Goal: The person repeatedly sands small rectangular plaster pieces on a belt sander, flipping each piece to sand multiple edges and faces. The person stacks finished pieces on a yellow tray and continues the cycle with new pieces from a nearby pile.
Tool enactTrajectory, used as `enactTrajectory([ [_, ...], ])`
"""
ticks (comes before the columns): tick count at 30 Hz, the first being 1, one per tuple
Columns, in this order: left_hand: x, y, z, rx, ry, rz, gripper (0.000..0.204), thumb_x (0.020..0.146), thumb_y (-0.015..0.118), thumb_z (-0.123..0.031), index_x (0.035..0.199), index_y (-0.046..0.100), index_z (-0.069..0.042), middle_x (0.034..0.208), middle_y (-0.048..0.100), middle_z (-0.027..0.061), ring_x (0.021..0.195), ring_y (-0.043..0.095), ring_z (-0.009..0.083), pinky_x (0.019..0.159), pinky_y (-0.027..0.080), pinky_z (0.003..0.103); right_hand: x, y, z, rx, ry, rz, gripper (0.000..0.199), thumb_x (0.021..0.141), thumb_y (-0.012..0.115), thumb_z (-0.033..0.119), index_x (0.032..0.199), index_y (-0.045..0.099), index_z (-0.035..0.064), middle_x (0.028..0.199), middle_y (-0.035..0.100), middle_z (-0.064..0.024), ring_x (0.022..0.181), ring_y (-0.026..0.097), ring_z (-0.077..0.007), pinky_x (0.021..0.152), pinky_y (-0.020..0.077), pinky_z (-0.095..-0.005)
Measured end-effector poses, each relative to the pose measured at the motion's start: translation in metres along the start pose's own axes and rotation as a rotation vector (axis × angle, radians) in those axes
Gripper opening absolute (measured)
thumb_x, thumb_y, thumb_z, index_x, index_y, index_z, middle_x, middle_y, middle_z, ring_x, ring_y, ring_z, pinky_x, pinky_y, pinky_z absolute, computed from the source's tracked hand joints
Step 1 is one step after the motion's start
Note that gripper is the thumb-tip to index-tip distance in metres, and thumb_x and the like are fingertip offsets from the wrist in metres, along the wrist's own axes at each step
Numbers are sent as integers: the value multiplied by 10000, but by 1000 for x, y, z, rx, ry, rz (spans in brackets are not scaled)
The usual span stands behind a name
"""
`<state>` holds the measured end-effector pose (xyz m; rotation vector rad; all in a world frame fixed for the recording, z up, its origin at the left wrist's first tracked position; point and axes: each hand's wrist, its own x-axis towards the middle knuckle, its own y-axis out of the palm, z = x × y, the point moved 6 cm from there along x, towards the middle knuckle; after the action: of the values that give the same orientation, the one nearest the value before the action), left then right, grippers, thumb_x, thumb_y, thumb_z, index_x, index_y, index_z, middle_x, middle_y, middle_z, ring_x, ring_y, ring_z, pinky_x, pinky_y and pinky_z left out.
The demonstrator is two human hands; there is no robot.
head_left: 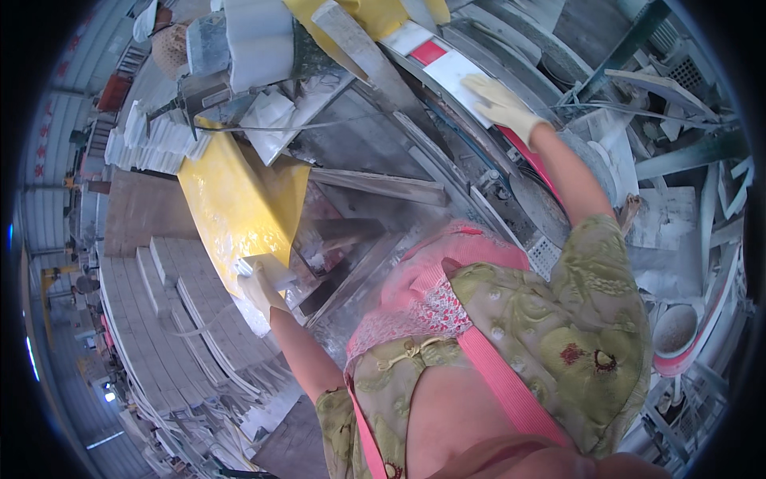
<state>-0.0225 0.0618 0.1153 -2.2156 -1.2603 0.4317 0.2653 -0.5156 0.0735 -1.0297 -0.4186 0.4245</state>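
I have pale gloves on both my hands. My left hand (262, 294) is down low, and its fingers are curled around the end of a small white block (270, 269). The block pokes up out of my fist, so I have a firm hold on it. It sits just at the edge of a big yellow sheet (231, 199) that lies over a bench. Beside that sheet, further to my left, there are long rows of white strips (187, 311) stacked flat, one next to the other. My right hand (501, 102) is stretched far out in front of me. Its fingers are spread out flat and open, and the palm rests on a white flat piece (456, 76) on a long slanted rail. I am pressing on it, not gripping it. Just past that white piece there is a red patch (428, 52) on the same rail. A grey wooden plank (351, 38) lies beside the rail, and more white blocks (257, 40) stand at the far end. By my right side sits a round bowl (675, 331) with pale dusty stuff in it. My two hands are well apart from each other.
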Motion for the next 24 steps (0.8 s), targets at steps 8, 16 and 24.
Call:
enactTrajectory([
  [8, 7, 0, 7, 11, -17, 15, 589, 914, 673, -201, 1366, 460, 111, 1233, 623, 281, 1058, 669, 365, 943, 539, 426, -47, 8, 26, -579, 15, -55, 828, 841, 730, 169, 1557, 336, 37, 1597, 381, -140, 1491, 349, -276, 1235, 277, -449],
  [16, -5, 1, 0, -71, -62, 17, 601, 928, 650, -191, 1403, 432, 106, 1258, 605, 264, 1087, 653, 335, 940, 538, 405, -18, 2, 2, -558, 137, -73, 496, 979, 463, 135, 1461, 462, 20, 1476, 535, -182, 1402, 487, -283, 1218, 321, -416],
  [24, -3, 0, 2, -137, -95, 3, 699, 920, 657, -184, 1482, 355, 100, 1295, 588, 271, 1090, 652, 325, 936, 545, 400, 32, -1, 20, -628, -101, -121, 586, 925, 587, 143, 1473, 426, 10, 1470, 530, -163, 1406, 470, -269, 1215, 317, -444],
])
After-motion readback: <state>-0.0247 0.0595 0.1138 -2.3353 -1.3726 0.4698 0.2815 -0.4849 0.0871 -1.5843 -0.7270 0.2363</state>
